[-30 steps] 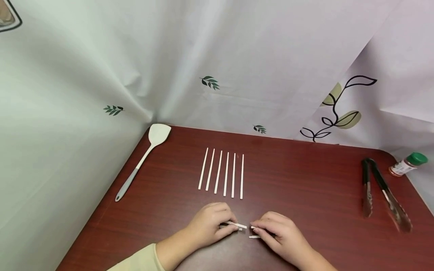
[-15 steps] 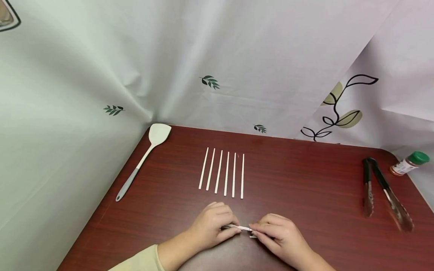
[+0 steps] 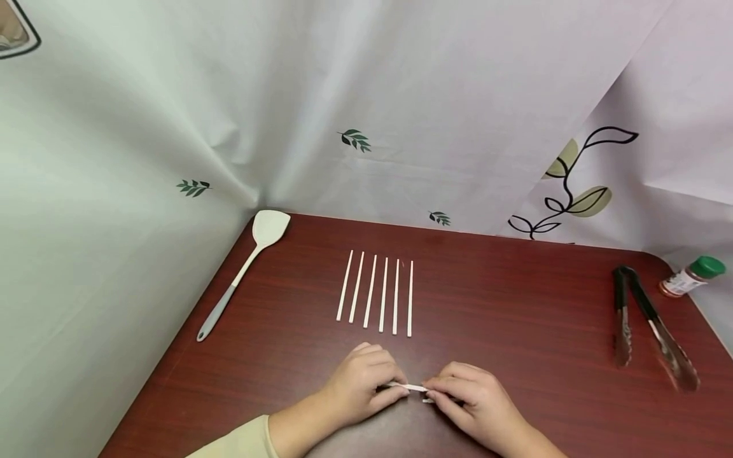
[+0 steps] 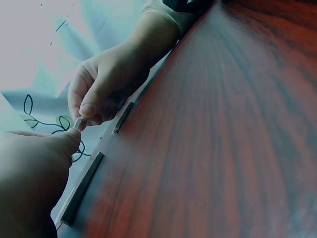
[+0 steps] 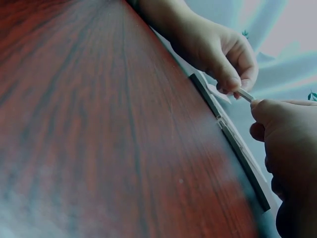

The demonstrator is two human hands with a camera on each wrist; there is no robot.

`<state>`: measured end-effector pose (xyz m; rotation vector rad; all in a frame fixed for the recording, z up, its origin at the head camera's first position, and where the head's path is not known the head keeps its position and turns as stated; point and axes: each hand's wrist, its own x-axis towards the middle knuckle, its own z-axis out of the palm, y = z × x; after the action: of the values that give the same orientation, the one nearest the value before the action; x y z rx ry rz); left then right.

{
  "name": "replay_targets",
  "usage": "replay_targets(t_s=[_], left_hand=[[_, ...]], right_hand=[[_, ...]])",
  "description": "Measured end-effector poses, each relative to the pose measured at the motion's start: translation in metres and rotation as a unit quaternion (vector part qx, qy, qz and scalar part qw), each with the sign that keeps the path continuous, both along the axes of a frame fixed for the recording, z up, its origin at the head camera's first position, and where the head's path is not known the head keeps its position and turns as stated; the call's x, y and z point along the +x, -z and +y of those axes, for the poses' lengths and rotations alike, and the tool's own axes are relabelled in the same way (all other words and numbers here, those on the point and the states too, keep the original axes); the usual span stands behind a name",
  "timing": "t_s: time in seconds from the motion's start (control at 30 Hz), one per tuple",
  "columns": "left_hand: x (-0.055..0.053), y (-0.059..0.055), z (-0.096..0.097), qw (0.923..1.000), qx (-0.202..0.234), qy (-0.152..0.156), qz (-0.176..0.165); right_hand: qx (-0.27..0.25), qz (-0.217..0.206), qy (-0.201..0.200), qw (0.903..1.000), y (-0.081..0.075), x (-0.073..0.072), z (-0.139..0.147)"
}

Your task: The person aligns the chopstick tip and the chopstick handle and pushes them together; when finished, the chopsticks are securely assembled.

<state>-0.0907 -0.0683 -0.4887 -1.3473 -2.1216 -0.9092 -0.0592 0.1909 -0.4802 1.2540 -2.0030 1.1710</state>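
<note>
My left hand [image 3: 366, 380] pinches a slim white stick [image 3: 415, 387] between thumb and fingers. From the other side, my right hand [image 3: 472, 393] pinches a white piece in line with it, so that they show as one short straight length between the fingertips. In the right wrist view this held stick [image 5: 245, 94] is raised over the table edge. Two more sticks lie beneath the hands: one below the left hand [image 4: 82, 191] in the left wrist view, and a second stick [image 4: 123, 119] below the right. Only the tip of that second one shows from the head.
Several white sticks [image 3: 383, 294] lie in a parallel row beyond the hands on the dark red table [image 3: 504, 299]. A white spatula [image 3: 243, 267] lies at the left edge. Black-handled tongs [image 3: 641, 299] and a green-capped jar [image 3: 690, 278] are at the right.
The hands have come slightly closer, and the gap between the ends of the two held pieces has closed. The row of sticks, spatula, tongs and jar have stayed put.
</note>
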Motion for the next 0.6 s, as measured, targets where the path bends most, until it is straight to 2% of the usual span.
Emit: replay_targets(t_s=[0.13, 0.27, 0.6], left_hand=[[0.0004, -0.0001, 0.0007, 0.9996, -0.013, -0.007, 0.024], [0.0010, -0.0014, 0.0006, 0.9990, -0.026, -0.009, 0.035], [0.0038, -0.0042, 0.0011, 0.9970, -0.056, -0.015, 0.052]], right_hand=[[0.025, 0.007, 0.036, 0.9990, 0.0037, 0.0032, 0.0007], [0.051, 0.012, 0.074, 0.9958, 0.0068, 0.0068, 0.0004], [0.036, -0.017, 0.060, 0.9974, 0.0094, 0.0082, -0.0016]])
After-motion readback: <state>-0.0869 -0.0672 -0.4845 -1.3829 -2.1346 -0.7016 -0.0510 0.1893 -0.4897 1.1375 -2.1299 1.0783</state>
